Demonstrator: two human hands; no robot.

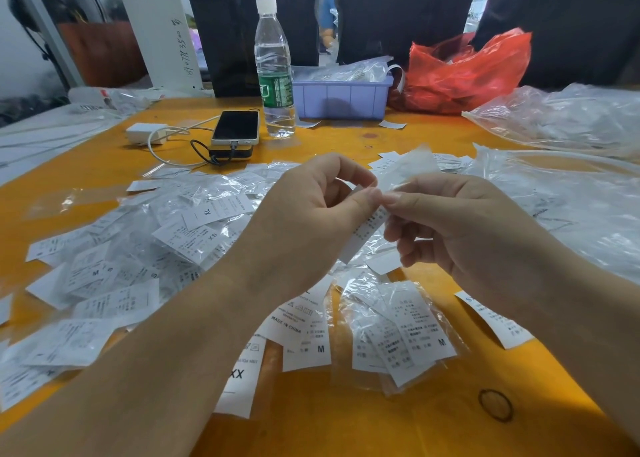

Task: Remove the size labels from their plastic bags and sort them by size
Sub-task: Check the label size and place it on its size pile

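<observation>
between my two hands at centre, a size label (pixel 367 229) is half out of its plastic bag (pixel 410 167); its print is too blurred to read. left hand (pixel 311 207) pinches the label's top, right hand (pixel 446 221) pinches the bag. my forearms cover part of the pile of bagged labels (pixel 145 248) at left. far off stand a water bottle (pixel 275 72), phone (pixel 236 127) and purple tray (pixel 343 98).

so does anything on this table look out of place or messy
Nothing looks damaged or spilled. The bagged labels lie in a loose, overlapping heap left of the hands, sizes XL, XS and M mixed together. A black hair tie sits alone near the table's front edge.
</observation>
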